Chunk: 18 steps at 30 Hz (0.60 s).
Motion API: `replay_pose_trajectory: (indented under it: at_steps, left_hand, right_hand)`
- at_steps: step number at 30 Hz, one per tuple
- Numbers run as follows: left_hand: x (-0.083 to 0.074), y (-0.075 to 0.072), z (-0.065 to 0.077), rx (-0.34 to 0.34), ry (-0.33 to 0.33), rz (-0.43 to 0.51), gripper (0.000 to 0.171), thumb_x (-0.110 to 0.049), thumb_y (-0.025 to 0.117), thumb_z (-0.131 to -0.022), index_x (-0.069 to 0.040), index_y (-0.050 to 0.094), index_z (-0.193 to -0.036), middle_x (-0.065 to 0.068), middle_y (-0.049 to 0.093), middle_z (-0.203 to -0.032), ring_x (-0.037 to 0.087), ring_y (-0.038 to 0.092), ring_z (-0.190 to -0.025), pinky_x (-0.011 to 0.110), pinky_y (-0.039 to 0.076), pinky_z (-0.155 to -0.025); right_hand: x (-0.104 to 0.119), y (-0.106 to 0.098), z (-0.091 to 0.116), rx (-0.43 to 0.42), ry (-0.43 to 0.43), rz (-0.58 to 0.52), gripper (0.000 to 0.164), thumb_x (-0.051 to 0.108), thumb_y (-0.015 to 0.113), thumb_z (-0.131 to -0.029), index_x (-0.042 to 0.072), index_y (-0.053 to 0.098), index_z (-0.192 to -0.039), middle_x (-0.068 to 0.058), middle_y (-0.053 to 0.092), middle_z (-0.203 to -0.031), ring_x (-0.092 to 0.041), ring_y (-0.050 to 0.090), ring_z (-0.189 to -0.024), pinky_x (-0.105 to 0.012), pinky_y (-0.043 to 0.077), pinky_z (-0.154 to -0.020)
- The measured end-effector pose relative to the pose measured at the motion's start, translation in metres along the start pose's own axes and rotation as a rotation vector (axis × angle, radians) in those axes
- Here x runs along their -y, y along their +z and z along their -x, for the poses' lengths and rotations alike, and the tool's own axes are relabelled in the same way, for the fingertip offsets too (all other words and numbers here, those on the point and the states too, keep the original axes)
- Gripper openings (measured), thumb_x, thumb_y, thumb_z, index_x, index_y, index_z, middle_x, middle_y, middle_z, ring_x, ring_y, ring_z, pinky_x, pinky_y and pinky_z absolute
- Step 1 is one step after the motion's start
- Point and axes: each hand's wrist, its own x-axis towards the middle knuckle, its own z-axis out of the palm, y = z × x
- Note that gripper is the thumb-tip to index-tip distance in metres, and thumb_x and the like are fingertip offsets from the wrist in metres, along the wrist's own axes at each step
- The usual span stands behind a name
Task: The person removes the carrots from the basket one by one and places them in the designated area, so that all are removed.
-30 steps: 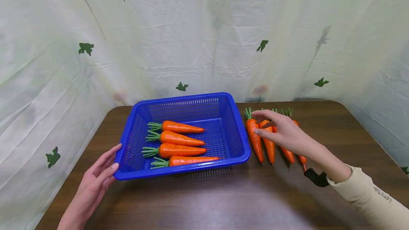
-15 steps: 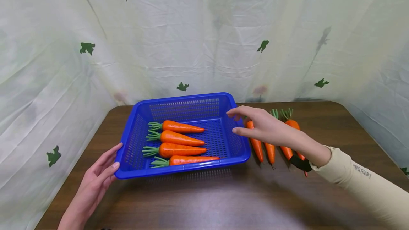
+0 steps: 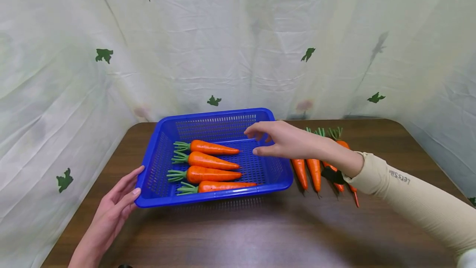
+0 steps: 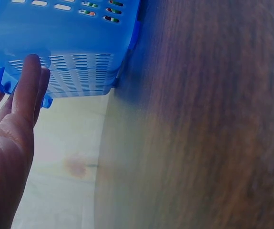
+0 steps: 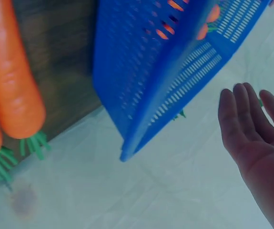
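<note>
A blue plastic basket point(image 3: 213, 195) with slotted walls stands on the table, and several orange carrots point(image 3: 215, 174) with green stalks lie in it side by side. My left hand point(image 3: 113, 212) is at the basket's front left corner, thumb and fingers extended along the rim; in the left wrist view the straight fingers lie against the basket's wall. Over the right part of the basket hovers my right hand point(image 3: 277, 137), its fingers loosely bent and holding nothing. Right of the basket lies a row of several more carrots point(image 3: 314, 175), partly covered by my right arm.
The brown wooden table point(image 3: 223, 235) ends at the back against a pale curtain point(image 3: 208, 44) with leaf prints. A black strap point(image 3: 332, 175) shows below my right wrist, and a small dark object point(image 3: 125, 266) at the bottom edge of the head view.
My right hand has moved left, from above the row of carrots across the basket's right rim to over its inside. The left hand, basket and carrots have stayed in place.
</note>
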Motion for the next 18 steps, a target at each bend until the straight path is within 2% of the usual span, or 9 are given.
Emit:
replay_pose_trajectory:
  at_steps: [5,10,18]
  left_hand:
    - [0.001,0.000,-0.001,0.000,0.001,0.001,0.052,-0.011,0.045,-0.105,-0.016,0.031,-0.155,-0.002,0.039,-0.146,0.007,0.057,-0.117,0.028,0.053,-0.088]
    - [0.001,-0.001,-0.001,-0.002,-0.001,-0.006,0.052,-0.011,0.046,-0.105,-0.017,0.031,-0.155,-0.001,0.038,-0.146,0.008,0.057,-0.118,0.028,0.053,-0.088]
    - [0.002,-0.002,-0.001,-0.008,-0.013,-0.018,0.052,-0.013,0.046,-0.105,-0.019,0.031,-0.155,-0.001,0.037,-0.148,0.006,0.058,-0.117,0.028,0.053,-0.089]
  right_hand:
    - [0.003,-0.008,-0.019,0.065,0.012,-0.067,0.044,0.028,0.067,-0.095,0.012,0.056,-0.134,0.002,0.061,-0.124,-0.013,0.057,-0.112,-0.029,0.050,-0.092]
    - [0.004,-0.013,-0.037,0.113,0.050,-0.081,0.045,0.030,0.067,-0.094,0.010,0.056,-0.134,0.001,0.061,-0.123,-0.012,0.058,-0.108,-0.030,0.048,-0.091]
    - [0.004,-0.013,-0.065,0.156,0.068,-0.122,0.047,0.030,0.066,-0.095,0.007,0.055,-0.135,-0.002,0.062,-0.123,-0.013,0.058,-0.110,-0.030,0.047,-0.094]
